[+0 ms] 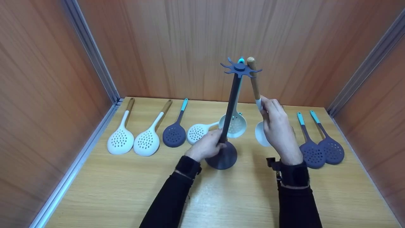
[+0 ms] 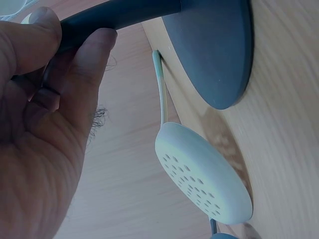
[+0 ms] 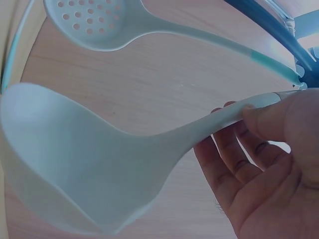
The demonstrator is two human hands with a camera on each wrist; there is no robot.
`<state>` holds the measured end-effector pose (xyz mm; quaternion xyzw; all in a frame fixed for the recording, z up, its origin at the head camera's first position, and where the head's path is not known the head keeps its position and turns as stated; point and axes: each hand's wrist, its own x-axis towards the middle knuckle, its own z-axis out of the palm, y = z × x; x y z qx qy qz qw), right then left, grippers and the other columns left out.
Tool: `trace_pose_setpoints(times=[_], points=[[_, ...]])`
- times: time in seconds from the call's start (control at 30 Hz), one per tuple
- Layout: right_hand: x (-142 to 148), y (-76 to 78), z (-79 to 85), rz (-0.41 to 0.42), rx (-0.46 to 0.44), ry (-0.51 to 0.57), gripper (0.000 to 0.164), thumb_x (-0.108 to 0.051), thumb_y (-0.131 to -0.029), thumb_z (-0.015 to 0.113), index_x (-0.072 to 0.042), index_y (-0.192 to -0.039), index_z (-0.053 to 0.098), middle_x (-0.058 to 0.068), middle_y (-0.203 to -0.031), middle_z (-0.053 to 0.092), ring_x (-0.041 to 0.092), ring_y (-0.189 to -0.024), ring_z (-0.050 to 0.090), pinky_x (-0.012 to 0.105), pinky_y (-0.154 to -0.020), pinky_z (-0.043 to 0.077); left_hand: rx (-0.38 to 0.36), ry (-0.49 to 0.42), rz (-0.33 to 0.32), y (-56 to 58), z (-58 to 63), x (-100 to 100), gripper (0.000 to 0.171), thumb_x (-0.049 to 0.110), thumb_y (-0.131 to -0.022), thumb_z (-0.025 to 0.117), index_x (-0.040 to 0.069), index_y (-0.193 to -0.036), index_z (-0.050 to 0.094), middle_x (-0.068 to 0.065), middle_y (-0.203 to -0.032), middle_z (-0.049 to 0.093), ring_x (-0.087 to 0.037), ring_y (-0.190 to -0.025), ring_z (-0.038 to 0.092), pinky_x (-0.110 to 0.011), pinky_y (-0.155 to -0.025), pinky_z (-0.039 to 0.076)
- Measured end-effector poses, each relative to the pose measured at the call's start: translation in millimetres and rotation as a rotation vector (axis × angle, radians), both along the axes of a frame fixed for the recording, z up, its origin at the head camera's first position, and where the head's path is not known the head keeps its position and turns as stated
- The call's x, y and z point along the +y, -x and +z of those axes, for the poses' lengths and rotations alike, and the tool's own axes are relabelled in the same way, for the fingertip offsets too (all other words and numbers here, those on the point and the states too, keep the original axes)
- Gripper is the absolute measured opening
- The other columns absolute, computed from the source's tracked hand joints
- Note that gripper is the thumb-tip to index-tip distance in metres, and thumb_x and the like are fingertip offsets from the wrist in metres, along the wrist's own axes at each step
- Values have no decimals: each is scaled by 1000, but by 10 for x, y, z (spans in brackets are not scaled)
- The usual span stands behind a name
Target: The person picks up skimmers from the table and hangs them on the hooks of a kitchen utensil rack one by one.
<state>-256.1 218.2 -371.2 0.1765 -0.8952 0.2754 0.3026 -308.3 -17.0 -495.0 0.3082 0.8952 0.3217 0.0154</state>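
My left hand [image 1: 207, 145] grips the dark pole of a utensil stand [image 1: 232, 104] just above its round base. A pale skimmer [image 1: 239, 125] with a turquoise handle end hangs from the stand's spiked top. My right hand [image 1: 280, 129] pinches a white ladle [image 3: 84, 154] by the neck, below its wooden handle. That handle points up, its tip overlapping the prongs on the right of the stand's top in the head view. In the right wrist view the ladle's deep bowl faces the camera, and my thumb and fingers close on its neck.
Left of the stand lie two white skimmers [image 1: 121, 141] with wooden handles, a dark skimmer [image 1: 174, 134] and another pale skimmer [image 1: 197, 133]. Two dark skimmers [image 1: 331, 150] with turquoise handle ends overlap at the right. Wooden walls [image 1: 190, 47] enclose the table's back and sides.
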Motion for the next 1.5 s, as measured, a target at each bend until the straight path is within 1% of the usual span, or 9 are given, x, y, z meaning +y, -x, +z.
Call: trace_pose_setpoints(times=[0.2, 0.4, 0.6, 0.73, 0.9, 1.1, 1.23, 1.5], points=[[-21, 11, -20, 17, -8, -17, 44, -1, -97, 52, -14, -139, 49, 5, -115, 56, 15, -99, 56, 39, -88, 55, -5, 2, 3, -3, 0, -6, 19, 19, -91, 69, 21, -104, 55, 10, -96, 59, -8, -93, 58, -30, -84, 51], [-33, 14, -32, 52, -17, -23, 42, -2, -98, 51, -13, -138, 48, 5, -115, 55, 15, -102, 57, 37, -87, 56, -29, 0, 5, -5, 8, -8, 20, 20, -91, 68, 23, -104, 54, 9, -98, 61, -7, -94, 59, -30, -85, 51], [-44, 14, -33, 54, -42, -25, 40, -5, -99, 51, -14, -138, 47, 4, -115, 55, 15, -101, 57, 38, -84, 56, -23, 11, 6, 3, 7, -7, 20, 22, -91, 68, 22, -105, 55, 10, -98, 60, -7, -95, 58, -30, -85, 51], [-61, 12, -37, 65, -46, -29, 39, -6, -100, 49, -14, -138, 46, 4, -115, 55, 15, -101, 57, 37, -83, 57, -21, 9, 4, 7, 5, -5, 20, 20, -91, 68, 21, -106, 55, 10, -98, 60, -8, -96, 58, -31, -87, 50], [-79, 10, -41, 73, -49, -36, 37, -8, -100, 49, -14, -136, 46, 3, -113, 54, 15, -100, 57, 36, -81, 57, -20, 1, 5, 5, 7, -5, 20, 18, -91, 69, 21, -105, 56, 10, -97, 60, -8, -95, 58, -31, -87, 51], [-82, 5, -42, 99, -49, -25, 37, -6, -100, 49, -13, -136, 46, 4, -113, 54, 16, -101, 57, 36, -78, 56, -21, -10, -6, 0, 3, -5, 19, 16, -91, 67, 19, -106, 56, 6, -99, 63, -8, -96, 58, -31, -88, 51], [-84, -6, -37, 85, -72, -34, 38, -9, -100, 50, -14, -137, 46, 3, -112, 54, 16, -100, 57, 36, -76, 57, -23, -17, -7, 0, 0, -7, 19, 16, -91, 67, 19, -107, 57, 4, -101, 64, -7, -96, 59, -31, -87, 51], [-95, -16, -35, 76, -114, -36, 36, -13, -101, 48, -14, -137, 44, 2, -112, 51, 16, -97, 54, 31, -72, 56, -29, -9, -3, -2, 7, -8, 17, 18, -92, 67, 19, -106, 57, 9, -98, 60, -6, -94, 59, -29, -85, 51]])
